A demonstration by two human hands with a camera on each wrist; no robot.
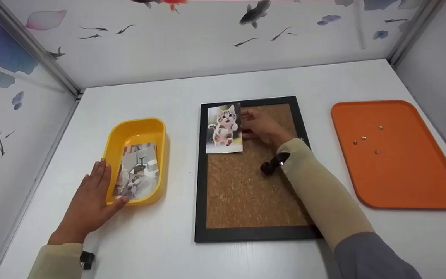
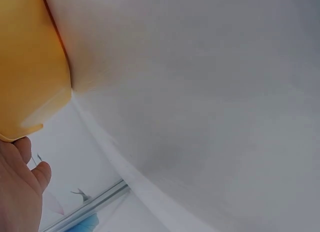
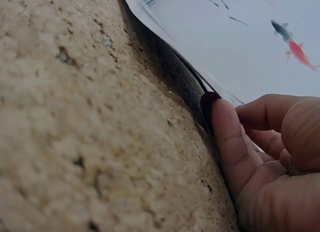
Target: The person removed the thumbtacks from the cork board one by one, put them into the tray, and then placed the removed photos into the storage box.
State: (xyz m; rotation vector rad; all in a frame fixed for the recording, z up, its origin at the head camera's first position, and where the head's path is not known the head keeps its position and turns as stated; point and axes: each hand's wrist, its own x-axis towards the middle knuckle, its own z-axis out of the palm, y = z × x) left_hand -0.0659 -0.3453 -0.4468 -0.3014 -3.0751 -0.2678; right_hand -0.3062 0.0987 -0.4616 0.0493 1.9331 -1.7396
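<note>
In the head view a kitten photo (image 1: pixel 225 128) lies over the upper left part of a cork board (image 1: pixel 242 186) with a black frame. My right hand (image 1: pixel 261 126) pinches the photo's right edge. The right wrist view shows the photo's edge (image 3: pixel 165 37) raised off the cork, with the fingers (image 3: pixel 232 137) of that hand at it. On the left, my left hand (image 1: pixel 91 201) rests against the side of a yellow basin (image 1: pixel 163 162), fingers straight along its rim and thumb at the near corner. Several photos (image 1: pixel 139 174) lie inside the basin, the top one greyish.
An orange tray (image 1: pixel 405 170) lies right of the board, with several small gold-coloured pieces (image 1: pixel 364 138) on it. White panels (image 1: pixel 207 42) printed with fish stand along the back and sides of the white table (image 1: pixel 180 232).
</note>
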